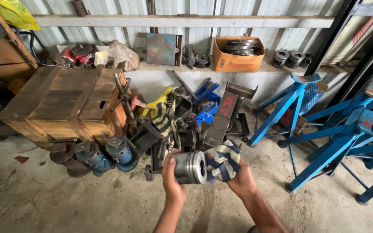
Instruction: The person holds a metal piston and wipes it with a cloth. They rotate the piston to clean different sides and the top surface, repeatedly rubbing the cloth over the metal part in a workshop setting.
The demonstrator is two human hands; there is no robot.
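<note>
My left hand [172,181] grips a grey metal piston [190,167] held sideways, its ringed end facing right. My right hand [241,180] holds a bunched blue, cream and dark patterned rag [222,160] pressed against the piston's open end. Both hands are low in the middle of the view, above the concrete floor. Just beyond them lies a heap of dark metal parts [182,125] with a second striped cloth [164,118] draped over it.
A wooden crate [65,103] stands at left with blue bottle jacks [109,154] in front. Blue axle stands [333,129] fill the right side. A ledge along the corrugated wall carries a cardboard box of metal rings [237,54] and bearings [288,58].
</note>
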